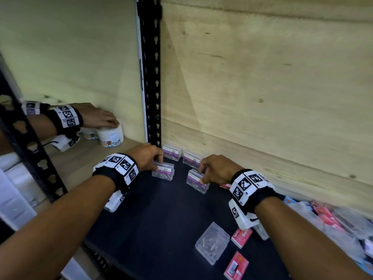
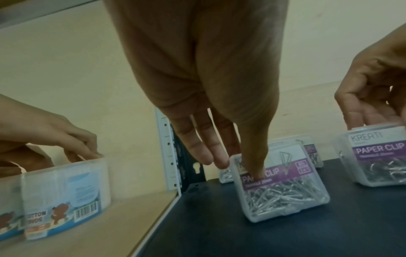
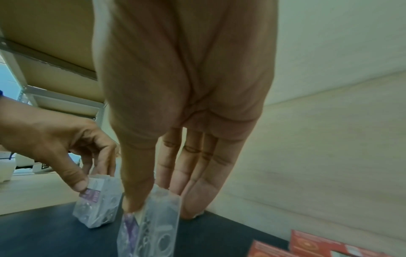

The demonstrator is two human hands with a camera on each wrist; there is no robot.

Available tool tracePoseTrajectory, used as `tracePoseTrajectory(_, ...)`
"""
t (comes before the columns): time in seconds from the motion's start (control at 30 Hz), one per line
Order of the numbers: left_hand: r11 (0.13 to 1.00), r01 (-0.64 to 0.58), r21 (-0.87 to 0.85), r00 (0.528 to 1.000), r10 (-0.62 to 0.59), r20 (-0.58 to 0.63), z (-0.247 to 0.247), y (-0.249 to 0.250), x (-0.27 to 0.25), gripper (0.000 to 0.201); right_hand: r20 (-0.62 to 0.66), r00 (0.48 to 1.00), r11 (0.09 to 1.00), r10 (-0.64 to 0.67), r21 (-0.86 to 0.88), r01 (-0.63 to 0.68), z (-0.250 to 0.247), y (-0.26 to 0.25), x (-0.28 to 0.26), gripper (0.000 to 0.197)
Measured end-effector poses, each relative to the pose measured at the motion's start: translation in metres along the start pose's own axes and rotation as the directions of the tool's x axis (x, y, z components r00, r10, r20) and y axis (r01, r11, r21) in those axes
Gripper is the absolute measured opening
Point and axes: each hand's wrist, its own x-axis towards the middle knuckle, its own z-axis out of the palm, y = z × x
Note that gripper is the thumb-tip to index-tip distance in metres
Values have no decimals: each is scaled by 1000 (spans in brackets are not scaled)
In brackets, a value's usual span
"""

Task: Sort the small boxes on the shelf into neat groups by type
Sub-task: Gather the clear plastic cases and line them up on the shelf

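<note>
Two clear paper clip boxes with purple labels stand upright on the dark shelf board (image 1: 161, 219). My left hand (image 1: 159, 164) pinches the left box (image 1: 163, 172), thumb on its label and fingers behind (image 2: 283, 191). My right hand (image 1: 201, 175) pinches the right box (image 1: 196, 181) by its top edge, thumb in front and fingers behind (image 3: 153, 227). Two more paper clip boxes (image 1: 171, 152) (image 1: 191, 158) stand side by side against the back wall. A clear flat box (image 1: 212, 242) and two red staple boxes (image 1: 241, 237) (image 1: 236, 266) lie nearer to me.
A black slotted upright (image 1: 151, 77) divides the shelves. On the wooden shelf to the left, another person's hand (image 1: 99, 116) rests on a white cotton bud tub (image 1: 111, 135). A jumble of clear and red boxes (image 1: 333, 219) fills the right side along the wooden back wall.
</note>
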Motion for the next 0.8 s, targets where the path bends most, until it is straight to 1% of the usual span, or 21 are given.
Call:
tracePoseTrajectory(0.13, 1000, -13, -18, 999, 12, -49, 3, -12, 11, 18, -31, 999, 998, -23, -63, 21, 3, -13, 14, 28)
tracePoseTrajectory(0.3, 998, -56, -12, 998, 56, -43, 2, -18, 26, 18, -62, 997, 991, -37, -134, 28, 5, -26, 29, 30)
tracePoseTrajectory(0.47, 996, -94, -3, 994, 94, -49, 0, -24, 35, 20, -78, 997, 989, -22, -144, 10, 3, -31, 38, 29)
tracePoseTrajectory(0.63, 994, -111, 12, 990, 111, -86, 3, -29, 42, 20, -102, 995, 990, -19, -139, 4, 5, -33, 48, 28)
tracePoseTrajectory(0.8, 993, -116, -2, 984, 115, -138, 9, -33, 45, 19, -133, 990, 987, -43, -156, 22, 7, -33, 51, 28)
